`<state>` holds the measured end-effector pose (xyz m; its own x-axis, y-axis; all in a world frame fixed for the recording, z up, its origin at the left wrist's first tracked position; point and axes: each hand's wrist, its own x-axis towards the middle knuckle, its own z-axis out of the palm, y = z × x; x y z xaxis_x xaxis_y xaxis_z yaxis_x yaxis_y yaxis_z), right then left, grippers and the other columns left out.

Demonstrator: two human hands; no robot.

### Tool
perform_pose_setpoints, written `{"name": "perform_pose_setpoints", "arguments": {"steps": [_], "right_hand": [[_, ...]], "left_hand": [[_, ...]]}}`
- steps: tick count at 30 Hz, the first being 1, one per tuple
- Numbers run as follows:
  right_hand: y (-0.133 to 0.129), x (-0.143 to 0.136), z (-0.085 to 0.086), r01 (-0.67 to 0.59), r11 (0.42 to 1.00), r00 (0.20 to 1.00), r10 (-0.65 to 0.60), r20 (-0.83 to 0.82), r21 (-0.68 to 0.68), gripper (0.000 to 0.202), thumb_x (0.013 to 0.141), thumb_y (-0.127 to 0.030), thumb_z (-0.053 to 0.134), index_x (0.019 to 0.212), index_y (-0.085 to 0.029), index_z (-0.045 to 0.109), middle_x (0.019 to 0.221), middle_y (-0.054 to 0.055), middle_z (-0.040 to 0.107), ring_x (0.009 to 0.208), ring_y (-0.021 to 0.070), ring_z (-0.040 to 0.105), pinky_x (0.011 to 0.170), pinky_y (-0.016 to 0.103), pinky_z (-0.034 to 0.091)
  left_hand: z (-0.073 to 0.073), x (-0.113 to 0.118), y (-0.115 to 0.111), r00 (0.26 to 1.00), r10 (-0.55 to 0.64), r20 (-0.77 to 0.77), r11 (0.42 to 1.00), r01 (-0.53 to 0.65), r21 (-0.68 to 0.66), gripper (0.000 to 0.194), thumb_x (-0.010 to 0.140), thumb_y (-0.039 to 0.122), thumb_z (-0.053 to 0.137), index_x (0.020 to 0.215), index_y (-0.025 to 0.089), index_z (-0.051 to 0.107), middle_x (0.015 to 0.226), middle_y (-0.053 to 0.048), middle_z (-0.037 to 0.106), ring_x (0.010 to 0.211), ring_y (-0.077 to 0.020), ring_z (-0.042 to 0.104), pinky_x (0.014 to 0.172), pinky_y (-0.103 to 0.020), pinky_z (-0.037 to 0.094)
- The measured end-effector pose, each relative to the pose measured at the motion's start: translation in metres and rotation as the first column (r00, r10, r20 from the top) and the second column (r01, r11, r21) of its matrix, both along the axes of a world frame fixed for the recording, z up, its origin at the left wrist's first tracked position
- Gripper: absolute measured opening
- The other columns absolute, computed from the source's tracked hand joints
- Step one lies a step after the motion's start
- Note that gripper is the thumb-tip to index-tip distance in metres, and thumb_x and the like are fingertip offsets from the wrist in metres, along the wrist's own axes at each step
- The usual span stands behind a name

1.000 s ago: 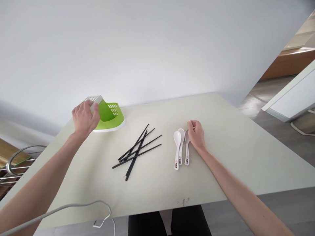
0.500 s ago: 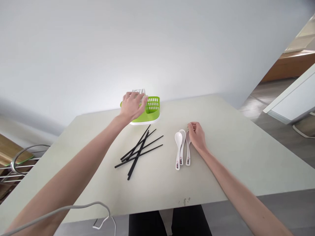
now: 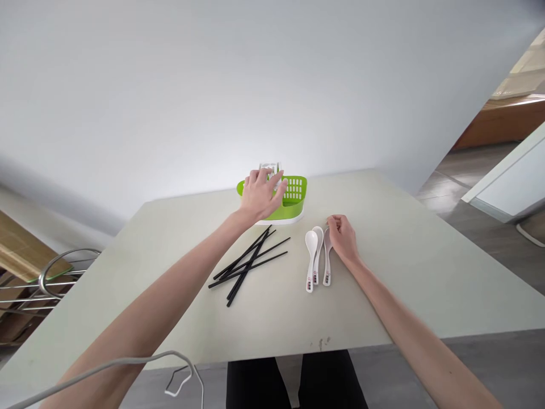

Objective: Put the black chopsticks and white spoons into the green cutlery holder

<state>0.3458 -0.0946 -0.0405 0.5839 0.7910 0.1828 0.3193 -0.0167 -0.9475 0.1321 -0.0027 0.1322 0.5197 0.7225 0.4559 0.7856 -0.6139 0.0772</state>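
Note:
My left hand (image 3: pixel 261 196) is over a green slotted cutlery basket (image 3: pixel 293 210) with a white base, its fingers bent around the basket's middle part. The hand covers much of the basket's left half. My right hand (image 3: pixel 343 236) rests on the table with its fingers curled in and no object visible in them. Right beside its fingertips lie several white spoons (image 3: pixel 311 255), bowls pointing away from me; the hand partly covers the bowl of the rightmost spoon (image 3: pixel 327 267). Several black chopsticks (image 3: pixel 251 264) lie crossed in a loose heap in front of the basket.
The pale table (image 3: pixel 409 272) meets a white wall (image 3: pixel 272 85) behind the basket. A grey cable (image 3: pixel 128 360) crosses over my left forearm. Left of the table stands a metal rack (image 3: pixel 51 278) with a wooden board (image 3: pixel 29 250).
My left hand and the green basket have shifted to the right along the table. The right hand, spoons and chopsticks stay in place; the view has turned slightly.

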Motion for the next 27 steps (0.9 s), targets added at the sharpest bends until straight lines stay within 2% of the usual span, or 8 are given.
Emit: {"name": "perform_pose_setpoints", "arguments": {"steps": [6, 9, 12, 16, 19, 21, 24, 27], "right_hand": [[-0.003, 0.001, 0.001, 0.006, 1.000, 1.000, -0.006, -0.002, 0.012, 0.030, 0.094, -0.051, 0.051, 0.100, -0.024, 0.063, 0.104, 0.009, 0.075, 0.097, 0.0254, 0.067, 0.087, 0.038, 0.048], [-0.003, 0.002, 0.000, 0.003, 1.000, 1.000, -0.003, -0.002, 0.014, 0.030, 0.094, -0.051, 0.052, 0.100, -0.024, 0.063, 0.105, 0.008, 0.075, 0.098, 0.0254, 0.068, 0.087, 0.037, 0.048], [-0.002, 0.001, -0.001, 0.001, 1.000, 1.000, -0.001, 0.005, 0.018, 0.029, 0.094, -0.050, 0.052, 0.100, -0.024, 0.063, 0.104, 0.008, 0.075, 0.097, 0.0253, 0.067, 0.087, 0.038, 0.048], [-0.001, 0.000, -0.002, -0.002, 1.000, 1.000, 0.002, 0.023, 0.026, 0.029, 0.093, -0.049, 0.052, 0.099, -0.023, 0.063, 0.103, 0.009, 0.074, 0.098, 0.0258, 0.067, 0.089, 0.039, 0.048], [-0.001, -0.001, -0.002, -0.003, 1.000, 0.999, 0.002, 0.035, 0.028, 0.029, 0.093, -0.049, 0.053, 0.100, -0.023, 0.063, 0.104, 0.009, 0.074, 0.099, 0.0262, 0.067, 0.090, 0.040, 0.049], [-0.002, -0.001, -0.002, 0.001, 1.000, 0.999, -0.002, 0.046, 0.031, 0.030, 0.093, -0.050, 0.054, 0.101, -0.023, 0.064, 0.105, 0.010, 0.074, 0.100, 0.0264, 0.067, 0.091, 0.041, 0.049], [-0.002, -0.002, -0.001, -0.005, 0.999, 0.998, 0.001, 0.070, 0.050, 0.032, 0.093, -0.051, 0.055, 0.103, -0.022, 0.066, 0.110, 0.011, 0.073, 0.103, 0.0264, 0.067, 0.091, 0.042, 0.050], [-0.002, -0.003, -0.001, -0.012, 0.998, 0.997, 0.007, 0.079, 0.056, 0.034, 0.093, -0.052, 0.056, 0.105, -0.022, 0.067, 0.113, 0.011, 0.073, 0.103, 0.0261, 0.066, 0.091, 0.042, 0.050]], "left_hand": [[0.007, -0.006, -0.011, 0.987, -0.113, 0.113, 0.991, 0.120, -0.051, 0.057, 0.109, 0.056, 0.031, 0.148, 0.028, 0.060, 0.146, -0.012, 0.059, 0.136, -0.0338, 0.046, 0.115, -0.056, 0.039], [0.007, -0.025, -0.015, 0.929, -0.151, 0.338, 0.987, 0.126, 0.096, 0.049, 0.110, 0.049, 0.035, 0.143, 0.022, 0.058, 0.142, -0.014, 0.058, 0.135, -0.0292, 0.048, 0.116, -0.050, 0.039], [-0.008, -0.055, -0.021, 0.863, -0.148, 0.483, 0.979, 0.059, 0.195, 0.034, 0.108, 0.040, 0.041, 0.129, 0.019, 0.060, 0.130, -0.016, 0.060, 0.124, -0.0267, 0.055, 0.107, -0.046, 0.047], [-0.050, -0.097, -0.033, 0.918, -0.124, 0.376, 0.977, 0.179, -0.115, 0.023, 0.106, 0.034, 0.044, 0.106, 0.022, 0.064, 0.105, -0.009, 0.069, 0.098, -0.0228, 0.064, 0.094, -0.042, 0.054], [-0.083, -0.122, -0.042, 0.966, -0.112, 0.234, 0.948, 0.174, -0.265, 0.024, 0.103, 0.039, 0.050, 0.112, 0.023, 0.066, 0.115, -0.009, 0.070, 0.114, -0.0270, 0.062, 0.105, -0.049, 0.050], [-0.099, -0.134, -0.045, 0.968, -0.024, 0.250, 0.942, 0.106, -0.318, 0.028, 0.104, 0.042, 0.048, 0.115, 0.024, 0.066, 0.122, -0.009, 0.068, 0.121, -0.0282, 0.061, 0.110, -0.050, 0.048], [-0.112, -0.144, -0.042, 0.919, 0.168, 0.356, 0.906, -0.001, -0.423, 0.035, 0.103, 0.049, 0.047, 0.120, 0.023, 0.063, 0.130, -0.012, 0.066, 0.124, -0.0284, 0.061, 0.109, -0.047, 0.050], [-0.111, -0.144, -0.030, 0.836, 0.291, 0.466, 0.845, 0.003, -0.534, 0.044, 0.102, 0.057, 0.050, 0.129, 0.023, 0.057, 0.144, -0.014, 0.062, 0.131, -0.0281, 0.061, 0.108, -0.045, 0.051]]}}
